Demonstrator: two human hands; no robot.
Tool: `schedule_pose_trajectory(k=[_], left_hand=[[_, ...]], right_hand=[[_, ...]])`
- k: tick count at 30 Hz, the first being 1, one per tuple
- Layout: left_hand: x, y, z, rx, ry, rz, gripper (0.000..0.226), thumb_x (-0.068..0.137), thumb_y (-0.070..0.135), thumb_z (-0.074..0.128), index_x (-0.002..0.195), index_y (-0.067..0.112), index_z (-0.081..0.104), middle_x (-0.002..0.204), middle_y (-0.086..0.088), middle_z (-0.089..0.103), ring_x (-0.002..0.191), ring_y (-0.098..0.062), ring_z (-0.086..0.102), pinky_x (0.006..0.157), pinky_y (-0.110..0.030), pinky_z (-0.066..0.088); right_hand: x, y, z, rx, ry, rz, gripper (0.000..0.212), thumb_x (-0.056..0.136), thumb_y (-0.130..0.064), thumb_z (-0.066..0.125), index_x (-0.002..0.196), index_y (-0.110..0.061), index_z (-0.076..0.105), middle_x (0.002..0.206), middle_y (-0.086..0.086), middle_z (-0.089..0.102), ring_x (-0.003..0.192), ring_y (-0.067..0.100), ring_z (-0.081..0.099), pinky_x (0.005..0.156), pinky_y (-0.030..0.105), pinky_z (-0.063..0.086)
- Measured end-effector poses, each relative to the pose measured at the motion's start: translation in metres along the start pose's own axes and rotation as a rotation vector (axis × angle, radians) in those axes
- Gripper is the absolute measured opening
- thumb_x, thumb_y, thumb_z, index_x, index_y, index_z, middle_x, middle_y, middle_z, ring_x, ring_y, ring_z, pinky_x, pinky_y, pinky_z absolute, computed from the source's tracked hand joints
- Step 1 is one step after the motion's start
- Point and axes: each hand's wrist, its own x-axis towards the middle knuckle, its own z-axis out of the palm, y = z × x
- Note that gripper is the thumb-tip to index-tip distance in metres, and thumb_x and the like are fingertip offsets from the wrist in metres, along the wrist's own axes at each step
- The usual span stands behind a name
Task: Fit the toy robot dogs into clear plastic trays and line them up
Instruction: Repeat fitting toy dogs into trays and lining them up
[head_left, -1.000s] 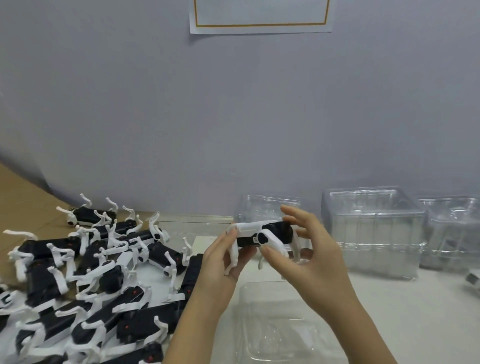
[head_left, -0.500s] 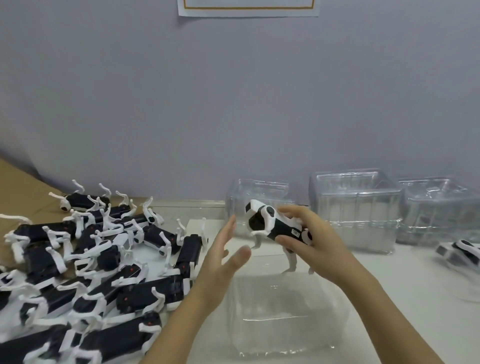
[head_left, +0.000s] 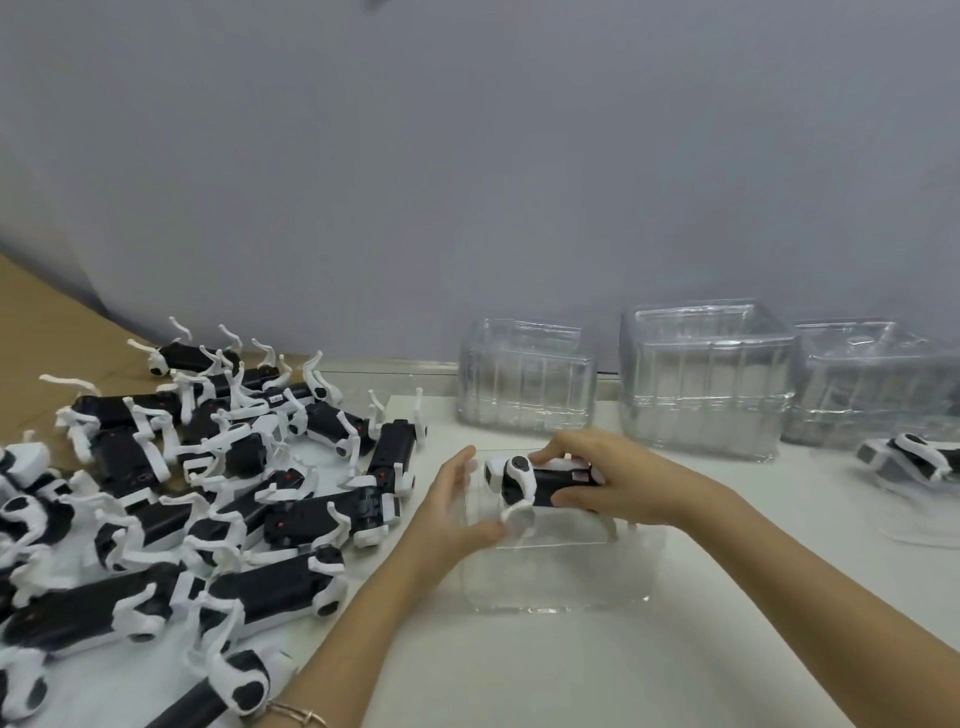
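My right hand (head_left: 618, 478) grips a black-and-white toy robot dog (head_left: 535, 480) by its body, over the far end of a clear plastic tray (head_left: 561, 577) on the white table. The dog's head points left and its white legs reach down into the tray. My left hand (head_left: 457, 506) holds the tray's left edge, thumb by the dog's front leg. A pile of several more toy dogs (head_left: 208, 493) lies to the left.
Three stacks of clear trays (head_left: 706, 384) stand along the grey wall at the back. Another dog in a tray (head_left: 914, 460) sits at the far right. Brown cardboard (head_left: 47, 322) lies under the pile's far left.
My right hand has lowered the dog from mid-air down into the tray. My left hand, open beside it before, now holds the tray's left edge. The view tilted down.
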Motion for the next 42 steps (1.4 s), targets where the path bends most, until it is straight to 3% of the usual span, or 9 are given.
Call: schedule_pose_trajectory(k=[3,7,13,18,23,31,36,39,42], left_hand=[[-0.001,0.004,-0.001,-0.021,-0.016,-0.011,0.104,0.053,0.033,0.079,0.142,0.035,0.027,0.143,0.010,0.034,0.141,-0.007,0.026,0.107,-0.024,0.036],[0.000,0.004,-0.002,-0.035,-0.058,-0.027,0.114,0.044,0.048,0.079,0.144,0.038,0.023,0.145,0.014,0.029,0.138,0.000,0.022,0.104,-0.021,0.027],[0.015,0.002,-0.005,-0.231,0.009,-0.171,0.127,0.042,0.046,0.071,0.154,0.028,0.014,0.161,0.002,0.016,0.148,-0.017,0.015,0.118,-0.039,0.016],[0.028,0.022,0.011,-0.343,0.073,-0.084,0.120,0.049,0.062,0.080,0.151,0.036,0.023,0.158,0.008,0.022,0.146,-0.014,0.018,0.115,-0.039,0.020],[0.034,0.034,0.010,-0.076,0.269,0.186,0.087,0.064,0.054,0.073,0.140,0.047,0.031,0.129,0.042,0.028,0.133,0.005,0.024,0.107,-0.024,0.021],[0.031,0.043,0.008,0.044,0.284,0.203,0.078,0.081,0.034,0.074,0.144,0.041,0.030,0.135,0.036,0.030,0.137,0.001,0.024,0.108,-0.023,0.021],[0.019,0.085,-0.008,-0.240,0.184,0.460,0.052,0.074,0.069,0.059,0.120,0.045,0.064,0.144,0.019,0.049,0.138,0.004,0.034,0.111,-0.025,0.027],[0.021,0.088,-0.009,-0.468,0.420,0.532,0.026,0.087,0.028,0.056,0.108,0.030,0.071,0.126,0.012,0.065,0.127,-0.005,0.052,0.104,-0.030,0.041],[0.023,0.079,0.001,-0.165,0.305,0.393,0.046,0.085,-0.004,0.064,0.112,0.033,0.063,0.113,0.008,0.067,0.106,-0.006,0.062,0.087,-0.024,0.054]], right_hand=[[0.002,0.004,0.008,-0.224,-0.037,-0.045,0.035,0.092,-0.037,0.064,0.126,-0.037,0.053,0.120,-0.012,0.050,0.116,0.014,0.043,0.092,0.027,0.034],[0.006,0.004,0.012,-0.607,0.128,-0.140,0.046,0.087,-0.058,0.059,0.130,-0.046,0.052,0.131,-0.002,0.036,0.121,0.022,0.032,0.102,0.035,0.022],[-0.027,0.014,0.017,0.410,0.652,0.472,0.067,0.085,-0.066,0.051,0.142,-0.033,0.042,0.136,-0.004,0.046,0.119,0.013,0.044,0.101,0.034,0.035],[-0.024,-0.003,0.036,0.981,0.405,0.525,0.055,0.087,-0.053,0.060,0.137,-0.040,0.042,0.137,-0.012,0.045,0.116,0.009,0.045,0.092,0.032,0.033],[-0.011,-0.019,0.028,1.084,0.641,0.324,0.079,0.066,-0.052,0.082,0.130,-0.062,0.037,0.150,-0.015,0.031,0.138,0.007,0.030,0.110,0.040,0.030],[-0.007,-0.016,0.032,1.135,0.667,0.335,0.064,0.064,-0.046,0.075,0.116,-0.067,0.043,0.126,-0.001,0.059,0.110,0.019,0.064,0.082,0.039,0.055],[-0.008,-0.005,0.034,1.631,0.538,0.360,0.072,0.066,-0.036,0.076,0.132,-0.048,0.050,0.131,-0.001,0.062,0.098,0.035,0.070,0.069,0.045,0.058],[-0.002,-0.011,0.041,2.051,0.314,0.364,0.064,0.077,-0.035,0.070,0.136,-0.014,0.055,0.124,0.015,0.063,0.096,0.041,0.066,0.067,0.045,0.057],[0.002,-0.026,0.050,2.202,0.102,0.282,0.059,0.077,-0.036,0.067,0.112,0.010,0.065,0.105,0.030,0.063,0.083,0.043,0.067,0.067,0.047,0.059]])
